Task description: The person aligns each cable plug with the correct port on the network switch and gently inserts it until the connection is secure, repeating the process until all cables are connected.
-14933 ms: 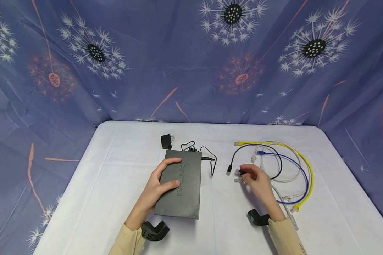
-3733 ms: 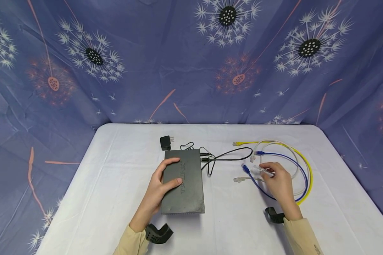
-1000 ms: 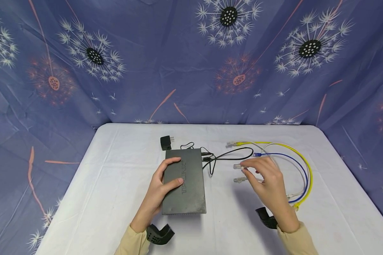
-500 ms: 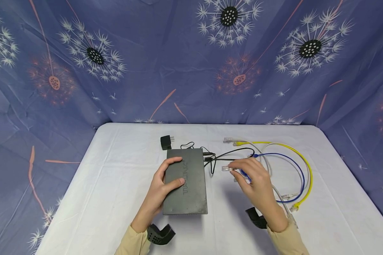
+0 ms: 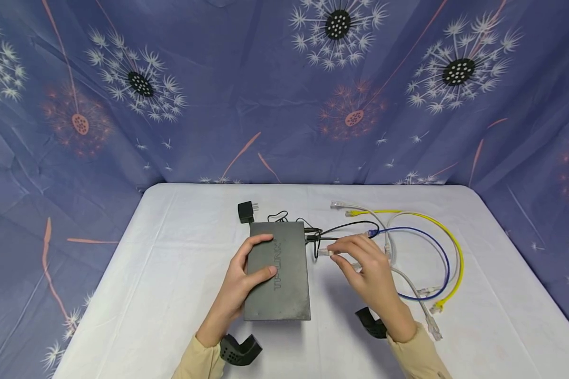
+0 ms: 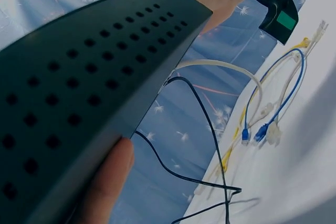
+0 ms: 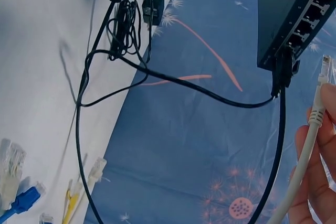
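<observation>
My left hand grips a dark grey TP-LINK network switch, its thumb and fingers over the lid. The left wrist view shows the vented side of the switch close up, with a finger along its edge. My right hand pinches the end of a whitish network cable. Its clear plug points at the row of ports, a short gap away. In the port nearest the corner sits the plug of a black network cable. A thin power lead also runs into the switch.
A black power adapter with bundled cord lies behind the switch. To the right, a yellow cable, a blue cable and grey-white cables lie looped together on the white tablecloth. A patterned curtain hangs behind.
Earlier my right hand held the black cable, which is now plugged in. It then took up the whitish cable and has carried its plug left toward the switch. My left hand keeps its grip.
</observation>
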The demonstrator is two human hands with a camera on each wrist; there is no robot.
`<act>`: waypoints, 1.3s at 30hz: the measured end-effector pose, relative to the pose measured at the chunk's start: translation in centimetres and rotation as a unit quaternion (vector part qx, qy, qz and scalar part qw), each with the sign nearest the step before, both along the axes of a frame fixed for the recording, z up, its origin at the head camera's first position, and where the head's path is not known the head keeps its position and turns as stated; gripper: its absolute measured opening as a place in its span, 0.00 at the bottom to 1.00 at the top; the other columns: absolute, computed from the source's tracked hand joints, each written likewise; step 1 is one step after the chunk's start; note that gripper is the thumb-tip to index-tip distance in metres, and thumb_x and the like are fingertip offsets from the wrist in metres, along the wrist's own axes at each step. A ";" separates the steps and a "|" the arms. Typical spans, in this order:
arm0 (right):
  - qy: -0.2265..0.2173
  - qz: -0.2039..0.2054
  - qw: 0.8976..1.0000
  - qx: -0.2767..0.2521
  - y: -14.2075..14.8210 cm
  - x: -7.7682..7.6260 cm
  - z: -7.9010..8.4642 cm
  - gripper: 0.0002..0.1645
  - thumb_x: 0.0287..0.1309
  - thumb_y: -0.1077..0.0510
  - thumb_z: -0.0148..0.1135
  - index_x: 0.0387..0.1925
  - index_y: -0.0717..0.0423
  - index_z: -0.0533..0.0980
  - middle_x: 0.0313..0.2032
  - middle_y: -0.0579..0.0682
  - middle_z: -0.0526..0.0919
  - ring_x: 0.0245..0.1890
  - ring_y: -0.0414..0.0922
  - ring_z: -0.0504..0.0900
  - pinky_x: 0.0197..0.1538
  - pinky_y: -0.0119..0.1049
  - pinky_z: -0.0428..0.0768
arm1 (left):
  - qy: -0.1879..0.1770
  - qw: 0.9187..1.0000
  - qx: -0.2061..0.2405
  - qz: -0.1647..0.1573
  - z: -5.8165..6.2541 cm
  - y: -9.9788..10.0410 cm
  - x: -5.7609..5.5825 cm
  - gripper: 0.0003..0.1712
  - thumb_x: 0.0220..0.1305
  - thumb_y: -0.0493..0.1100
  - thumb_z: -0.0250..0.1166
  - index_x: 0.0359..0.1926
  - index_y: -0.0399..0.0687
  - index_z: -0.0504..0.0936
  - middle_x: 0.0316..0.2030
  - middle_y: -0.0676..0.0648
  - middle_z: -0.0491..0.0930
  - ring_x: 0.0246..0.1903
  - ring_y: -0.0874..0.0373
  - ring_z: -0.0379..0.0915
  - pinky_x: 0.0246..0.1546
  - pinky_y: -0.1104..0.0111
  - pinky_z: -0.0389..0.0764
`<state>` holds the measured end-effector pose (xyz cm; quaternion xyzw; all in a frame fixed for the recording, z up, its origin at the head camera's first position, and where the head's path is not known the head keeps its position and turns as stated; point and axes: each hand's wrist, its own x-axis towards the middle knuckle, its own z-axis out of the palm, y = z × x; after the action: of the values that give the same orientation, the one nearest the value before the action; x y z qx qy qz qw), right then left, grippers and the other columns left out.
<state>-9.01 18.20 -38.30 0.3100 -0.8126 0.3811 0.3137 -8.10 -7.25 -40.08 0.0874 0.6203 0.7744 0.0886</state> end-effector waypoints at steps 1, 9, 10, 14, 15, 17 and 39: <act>0.001 0.001 1.000 0.000 -0.1 0.0 0.0 0.12 0.46 0.68 0.69 0.36 0.56 0.83 0.37 0.45 0.83 0.39 0.45 0.78 0.51 0.34 0.70 | 0.000 1.000 -0.001 0.001 0.0 0.0 0.0 0.33 0.55 0.32 0.66 0.62 0.50 0.70 0.54 0.39 0.66 0.49 0.45 0.63 0.47 0.58 0.68; 0.005 0.016 1.000 -0.010 -0.8 -0.2 -0.2 0.11 0.47 0.67 0.69 0.35 0.56 0.83 0.35 0.46 0.83 0.36 0.45 0.78 0.47 0.33 0.70 | -0.005 1.000 0.001 0.001 0.0 0.1 0.2 0.33 0.55 0.33 0.66 0.62 0.52 0.70 0.54 0.40 0.66 0.49 0.45 0.63 0.45 0.56 0.70; 0.007 0.016 1.000 -0.011 -0.9 -0.2 -0.2 0.11 0.47 0.67 0.69 0.35 0.56 0.83 0.35 0.46 0.83 0.36 0.45 0.79 0.47 0.33 0.70 | -0.006 1.000 0.001 0.001 0.0 0.1 0.3 0.33 0.55 0.33 0.66 0.62 0.52 0.70 0.54 0.40 0.66 0.49 0.45 0.63 0.45 0.56 0.70; 0.008 0.013 1.000 -0.007 -1.2 -0.4 -0.2 0.09 0.47 0.67 0.69 0.34 0.57 0.82 0.35 0.46 0.83 0.36 0.44 0.79 0.46 0.33 0.70 | -0.007 1.000 0.002 0.002 0.1 0.2 0.4 0.32 0.55 0.33 0.65 0.61 0.53 0.71 0.54 0.40 0.66 0.50 0.45 0.63 0.45 0.55 0.70; 0.008 0.012 1.000 -0.006 -1.2 -0.4 -0.2 0.09 0.47 0.67 0.69 0.34 0.57 0.82 0.35 0.45 0.83 0.36 0.44 0.79 0.46 0.33 0.71 | -0.007 1.000 0.003 0.001 0.2 0.2 0.4 0.32 0.55 0.33 0.65 0.61 0.53 0.71 0.54 0.41 0.66 0.50 0.45 0.63 0.45 0.55 0.70; 0.007 0.009 1.000 -0.001 -1.3 -0.4 -0.2 0.09 0.46 0.67 0.69 0.33 0.57 0.82 0.35 0.45 0.83 0.36 0.44 0.79 0.46 0.33 0.71 | -0.007 1.000 0.005 -0.001 0.2 0.2 0.4 0.32 0.55 0.33 0.65 0.61 0.53 0.71 0.55 0.41 0.66 0.50 0.45 0.63 0.45 0.55 0.70; -0.010 -0.046 0.999 0.019 -2.0 -0.4 0.2 0.11 0.44 0.71 0.72 0.32 0.58 0.83 0.32 0.46 0.81 0.35 0.45 0.79 0.43 0.35 0.71 | 0.003 1.000 0.000 -0.005 0.2 0.4 0.5 0.32 0.54 0.33 0.66 0.61 0.53 0.71 0.50 0.40 0.68 0.47 0.46 0.66 0.43 0.56 0.72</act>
<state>-9.43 16.21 -38.13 0.2742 -0.8362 0.3540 0.3166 -7.62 -6.81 -39.92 0.0931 0.6198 0.7739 0.0904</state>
